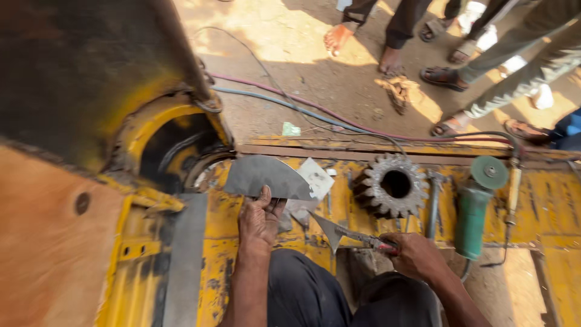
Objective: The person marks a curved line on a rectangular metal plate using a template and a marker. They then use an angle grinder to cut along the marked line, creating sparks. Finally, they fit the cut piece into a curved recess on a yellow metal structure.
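The left hand (259,219) gripped a curved steel plate (263,177) just left of the big gear (392,184); the right hand (417,254) was closed on pliers (363,237) pinching a pointed offcut (328,230). I feared those sharp edges could slice a slipping palm.

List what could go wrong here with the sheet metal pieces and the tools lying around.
1. The left hand grips the curved grey sheet-metal piece bare; its edge may cut.
2. The right hand holds red-handled pliers clamped on a small pointed metal offcut, which might slip towards the legs.
3. The green angle grinder and big rusty steel gear lie close by; either could get knocked.
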